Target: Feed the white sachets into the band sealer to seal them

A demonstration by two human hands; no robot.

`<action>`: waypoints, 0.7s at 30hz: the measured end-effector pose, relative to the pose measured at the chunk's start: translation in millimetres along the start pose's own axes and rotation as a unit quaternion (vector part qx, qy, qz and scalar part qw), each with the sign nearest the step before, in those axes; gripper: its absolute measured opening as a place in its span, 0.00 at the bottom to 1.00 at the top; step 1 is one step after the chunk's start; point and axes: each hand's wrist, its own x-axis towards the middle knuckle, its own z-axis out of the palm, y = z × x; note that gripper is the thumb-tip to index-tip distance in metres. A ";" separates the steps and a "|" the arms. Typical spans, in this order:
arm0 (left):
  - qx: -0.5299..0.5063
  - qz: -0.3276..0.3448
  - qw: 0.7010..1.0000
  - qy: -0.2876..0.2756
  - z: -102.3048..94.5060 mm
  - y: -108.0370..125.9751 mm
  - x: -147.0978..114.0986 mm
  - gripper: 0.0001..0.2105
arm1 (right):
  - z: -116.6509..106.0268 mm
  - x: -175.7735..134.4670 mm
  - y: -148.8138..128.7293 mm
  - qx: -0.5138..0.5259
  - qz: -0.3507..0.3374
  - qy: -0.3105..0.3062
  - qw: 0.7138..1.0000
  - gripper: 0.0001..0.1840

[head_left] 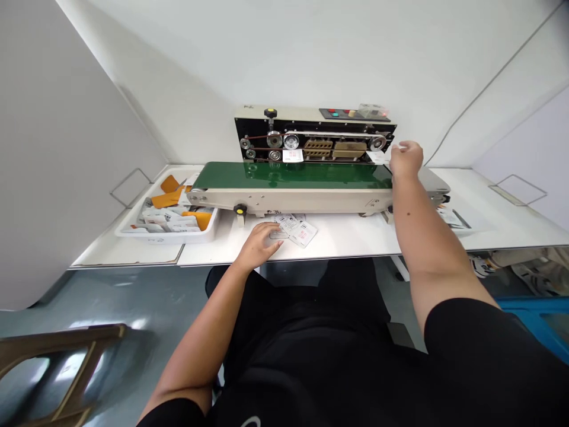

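My right hand is closed at the right end of a band sealing machine, pinching a small white printed packet whose left part reaches the rollers. A second white packet hangs in the machine further left, above the green conveyor belt. Down on the white table, my left hand rests beside several loose printed packets. Its fingers are bent, with thumb and fingertips apart at the edge of these packets. Whether the fingertips touch one is unclear.
A white bin full of white and orange packets stands at the belt's left end. More packets lie behind my right forearm. Control buttons top the machine. A brown stool is at lower left, a blue stool at right.
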 end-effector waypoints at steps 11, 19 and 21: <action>0.186 -0.014 0.962 -0.201 17.2 20.3 2.7 0.39 | 42.1 -289.6 -64.1 -0.119 -0.259 -0.509 0.812 0.44; 0.189 -0.001 0.967 -0.172 19.1 18.9 0.1 0.37 | -3.9 -287.3 -50.0 0.052 -0.211 -0.331 0.918 0.11; 0.185 -0.001 0.969 -0.164 19.6 17.9 -0.1 0.37 | -20.7 -260.5 -48.4 0.049 -0.151 -0.258 0.953 0.09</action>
